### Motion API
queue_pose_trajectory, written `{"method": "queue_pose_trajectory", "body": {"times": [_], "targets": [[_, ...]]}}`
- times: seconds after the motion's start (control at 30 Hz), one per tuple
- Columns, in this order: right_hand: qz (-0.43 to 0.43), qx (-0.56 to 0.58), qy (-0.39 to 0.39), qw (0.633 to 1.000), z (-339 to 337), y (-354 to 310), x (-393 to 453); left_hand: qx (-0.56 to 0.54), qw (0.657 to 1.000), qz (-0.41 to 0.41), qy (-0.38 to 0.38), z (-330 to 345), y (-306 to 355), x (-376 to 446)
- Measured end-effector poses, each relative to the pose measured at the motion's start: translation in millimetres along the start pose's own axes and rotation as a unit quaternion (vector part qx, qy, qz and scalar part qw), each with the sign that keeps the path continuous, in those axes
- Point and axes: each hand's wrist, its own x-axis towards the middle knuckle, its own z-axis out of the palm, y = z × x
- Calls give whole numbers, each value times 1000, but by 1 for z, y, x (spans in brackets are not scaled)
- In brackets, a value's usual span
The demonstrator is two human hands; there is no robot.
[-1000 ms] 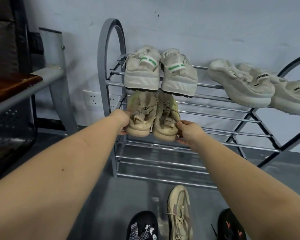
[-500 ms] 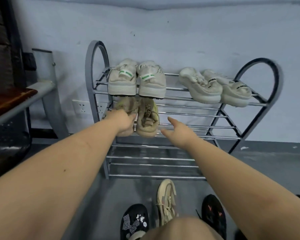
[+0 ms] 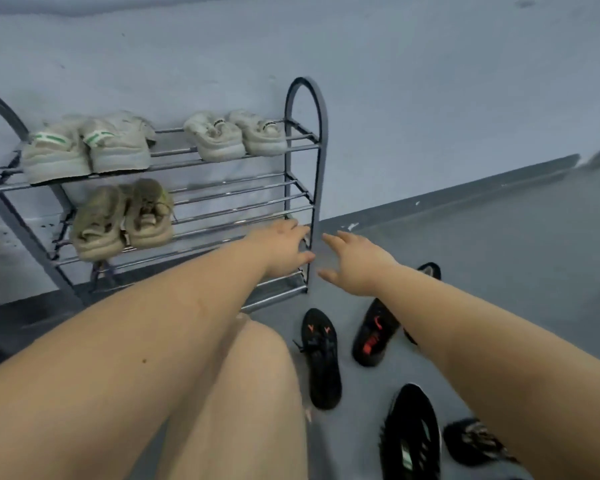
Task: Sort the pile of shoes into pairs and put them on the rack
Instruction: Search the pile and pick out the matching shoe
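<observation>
Both hands have come off the tan shoes since half a second ago, and my view has swung to the right, so the rack (image 3: 321, 140) now sits at the left of the picture. My left hand (image 3: 284, 249) reaches out in front of the rack's right end post, fingers straight and loose, its grip wide and holding nothing. My right hand (image 3: 355, 263) hangs just beside it over the floor (image 3: 499, 254), fingers spread, grip wide as well and empty.

On the top shelf I see a pair of white shoes with green stripes (image 3: 84, 147) at the left end and a pair of plain white shoes (image 3: 234, 136) at the right end, each pair side by side with heels toward me. On the middle shelf the pair of tan shoes (image 3: 123, 216) stands at the left, the two touching each other.

On the floor to the right of the rack lie the unsorted ones: a black shoe with orange marks (image 3: 321, 355) near my knee (image 3: 243, 393), a black shoe with red marks (image 3: 374, 332) just right of it and partly under my right forearm, a black shoe with a pale green mark (image 3: 411, 434) nearer to me, and a dark shoe (image 3: 471, 441) at its right, too blurred to tell more. Another dark toe (image 3: 430, 270) shows beyond my right wrist.
</observation>
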Motion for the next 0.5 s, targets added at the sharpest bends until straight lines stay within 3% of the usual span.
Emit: {"method": "queue_pose_trajectory", "body": {"times": [0.17, 0.5], "targets": [[76, 12, -12, 997, 14, 72, -72, 17, 998, 55, -26, 18, 90, -5], [149, -6, -21, 989, 42, 167, -171, 24, 988, 133, -75, 57, 219, -15]]}}
